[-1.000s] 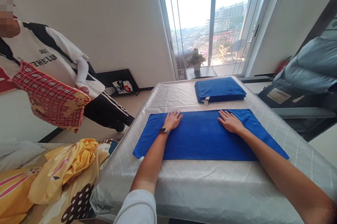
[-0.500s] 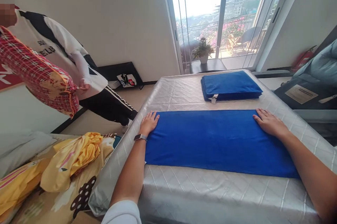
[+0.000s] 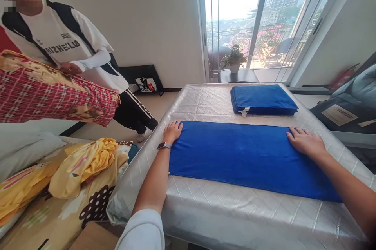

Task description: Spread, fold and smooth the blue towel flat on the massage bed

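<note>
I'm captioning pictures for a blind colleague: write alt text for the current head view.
A person's left hand and right hand lie at opposite ends of a blue cloth spread on a silver-covered table. Beyond it sits a stack of blue cloths; at left, another person holds a red plaid cloth.

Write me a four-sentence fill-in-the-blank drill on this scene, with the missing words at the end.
1. The cloth spread between the left hand and the right hand is ____.
2. The watch is worn on the ____ wrist.
3. Of the two hands, the ____ one is nearer the stack.
4. The plant stands in a ____ pot.

Missing words: blue; left; right; white.
</note>
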Demonstrator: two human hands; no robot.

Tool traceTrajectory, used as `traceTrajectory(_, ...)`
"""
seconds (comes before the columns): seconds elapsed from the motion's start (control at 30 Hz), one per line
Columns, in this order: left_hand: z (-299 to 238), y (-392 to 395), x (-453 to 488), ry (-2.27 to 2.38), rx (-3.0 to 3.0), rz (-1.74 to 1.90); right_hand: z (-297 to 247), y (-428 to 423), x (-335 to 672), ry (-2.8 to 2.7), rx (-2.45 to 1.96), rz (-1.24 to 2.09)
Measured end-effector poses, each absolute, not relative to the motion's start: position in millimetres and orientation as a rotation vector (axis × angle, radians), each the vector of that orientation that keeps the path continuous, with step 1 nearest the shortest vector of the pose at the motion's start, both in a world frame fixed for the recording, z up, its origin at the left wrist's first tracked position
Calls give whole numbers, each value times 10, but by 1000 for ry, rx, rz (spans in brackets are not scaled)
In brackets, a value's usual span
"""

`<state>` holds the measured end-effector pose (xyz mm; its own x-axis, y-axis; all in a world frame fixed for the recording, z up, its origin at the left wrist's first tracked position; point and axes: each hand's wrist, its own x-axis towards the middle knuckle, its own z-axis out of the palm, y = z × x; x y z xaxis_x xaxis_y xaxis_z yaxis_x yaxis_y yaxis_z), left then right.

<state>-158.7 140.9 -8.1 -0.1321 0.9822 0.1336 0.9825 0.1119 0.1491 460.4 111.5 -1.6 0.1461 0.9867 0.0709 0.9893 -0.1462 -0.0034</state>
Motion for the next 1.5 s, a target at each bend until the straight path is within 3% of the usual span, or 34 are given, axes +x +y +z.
traceTrajectory(0.13,12,1350,-1530,-2291,-2044,-315,202,1174,4177,-2167,-2179,-331)
traceTrajectory(0.4,261,1297,-365,-1807,-2331,-383,241,1510,2826,-2357,-1798,-8)
traceTrajectory(0.63,65,1657,559,-1762,-2598,-478,109,1722,2633,-2243,-1820,117)
traceTrajectory(1.13,-22,1888,623,-1788,-2531,-671,99,1784,2560,-2307,-1828,-109)
traceTrajectory(1.27,-45,1747,526,-1628,-2610,-586,83,1584,2404,-2348,-1685,-144)
traceTrajectory(1.5,-105,1548,355,-1540,-2737,-332,-78,1281,2330,-2483,-1741,83)
